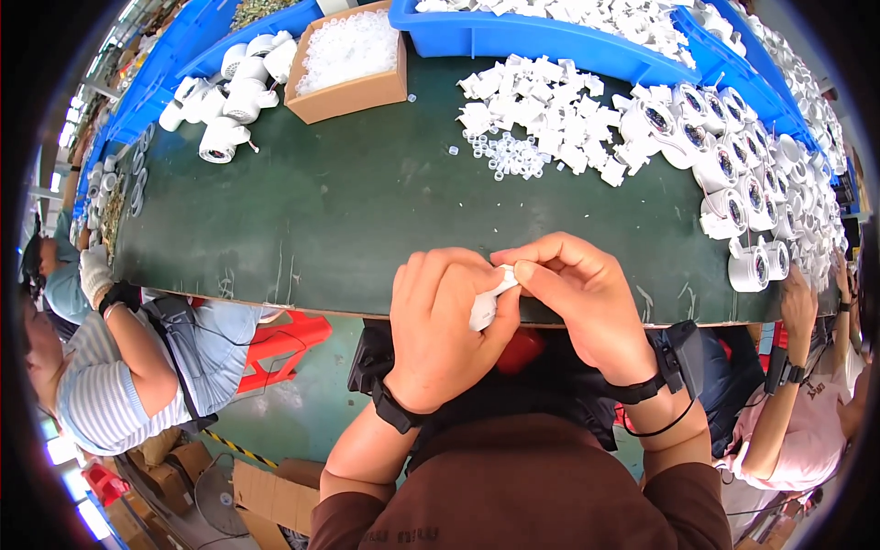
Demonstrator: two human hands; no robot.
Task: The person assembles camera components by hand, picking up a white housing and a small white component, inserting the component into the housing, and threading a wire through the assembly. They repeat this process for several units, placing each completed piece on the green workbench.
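Observation:
A small white plastic part (484,310) is held in my left hand (449,316), its fingers curled round it just over the table's near edge. At the upper end of that part, the thumb and index finger of my right hand (579,291) are pinched together. Whether a smaller piece sits between those fingertips I cannot make out. Beyond my hands lie a heap of similar-looking white plastic parts (541,105) and, beside it, a little pile of translucent rings (510,156).
White camera-like housings (747,192) crowd the table's right side; more housings (240,92) lie far left. A cardboard box (346,99) of translucent pieces and a blue bin (550,41) line the back of the green table (302,202). Co-workers sit left and right.

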